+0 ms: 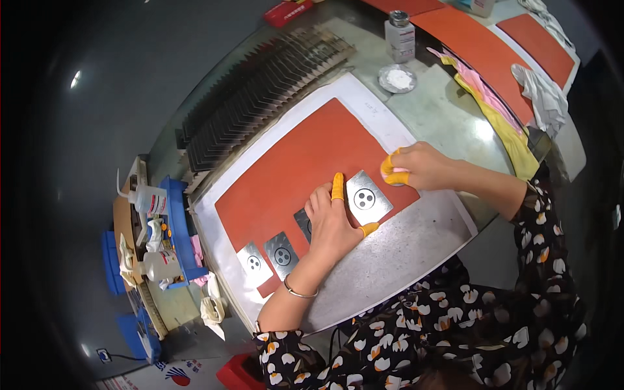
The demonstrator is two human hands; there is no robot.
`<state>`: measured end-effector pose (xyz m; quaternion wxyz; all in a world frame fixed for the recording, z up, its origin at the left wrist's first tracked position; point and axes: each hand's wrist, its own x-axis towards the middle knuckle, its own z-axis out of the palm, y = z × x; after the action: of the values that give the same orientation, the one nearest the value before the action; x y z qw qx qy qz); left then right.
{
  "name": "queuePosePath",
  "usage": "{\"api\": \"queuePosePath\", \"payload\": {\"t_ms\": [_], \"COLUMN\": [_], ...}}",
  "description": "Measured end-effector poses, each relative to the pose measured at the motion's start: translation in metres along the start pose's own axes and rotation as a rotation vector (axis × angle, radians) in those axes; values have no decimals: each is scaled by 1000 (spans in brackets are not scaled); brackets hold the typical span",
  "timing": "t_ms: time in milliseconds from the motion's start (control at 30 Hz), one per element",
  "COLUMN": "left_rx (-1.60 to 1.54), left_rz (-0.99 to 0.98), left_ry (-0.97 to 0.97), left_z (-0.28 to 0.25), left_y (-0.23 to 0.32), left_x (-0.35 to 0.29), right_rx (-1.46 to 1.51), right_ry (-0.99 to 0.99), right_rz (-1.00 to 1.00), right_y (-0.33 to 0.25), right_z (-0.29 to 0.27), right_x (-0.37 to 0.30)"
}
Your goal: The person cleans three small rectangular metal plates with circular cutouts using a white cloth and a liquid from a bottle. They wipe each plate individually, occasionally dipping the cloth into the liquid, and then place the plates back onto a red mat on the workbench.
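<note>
Yellow finger covers sit on the thumb and index finger of my left hand (330, 224). Its fingers are spread, the index and thumb resting along the left side of a shiny metal plate (372, 211) with a black ring-and-dots mark. My right hand (419, 167), also with yellow finger covers, is closed just right of that plate, around a small pink wad (388, 170) mostly hidden by the fingers. A darker plate (301, 221) is partly covered by my left hand. Two more marked plates, one grey (281, 257) and one bright (252, 262), lie on the orange-red mat (286, 169).
Behind the mat stands a long rack of dark plates (253, 97). A clear bottle (400, 39) and a dish of white material (398, 79) are at the back right, near pink and yellow cloths (487, 97). Squeeze bottles (148, 200) and a blue tray (177, 195) occupy the left.
</note>
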<state>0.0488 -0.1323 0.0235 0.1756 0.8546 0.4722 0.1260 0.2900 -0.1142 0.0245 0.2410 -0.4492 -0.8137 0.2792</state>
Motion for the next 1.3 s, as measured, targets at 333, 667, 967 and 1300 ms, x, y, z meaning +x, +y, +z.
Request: {"api": "queuePosePath", "payload": {"t_ms": [333, 667, 967, 1300], "left_rx": [-5, -106, -2, -76], "left_rz": [22, 22, 31, -124], "left_ry": [38, 59, 55, 209], "left_z": [-10, 6, 14, -8], "left_y": [11, 32, 38, 14], "left_x": [-24, -87, -80, -116], "right_rx": [-275, -284, -265, -249], "right_ry": [-111, -160, -158, -174], "right_rz": [-126, -210, -247, -328], "right_y": [2, 2, -7, -33], "right_z": [18, 26, 31, 41], "right_x": [36, 39, 12, 5]}}
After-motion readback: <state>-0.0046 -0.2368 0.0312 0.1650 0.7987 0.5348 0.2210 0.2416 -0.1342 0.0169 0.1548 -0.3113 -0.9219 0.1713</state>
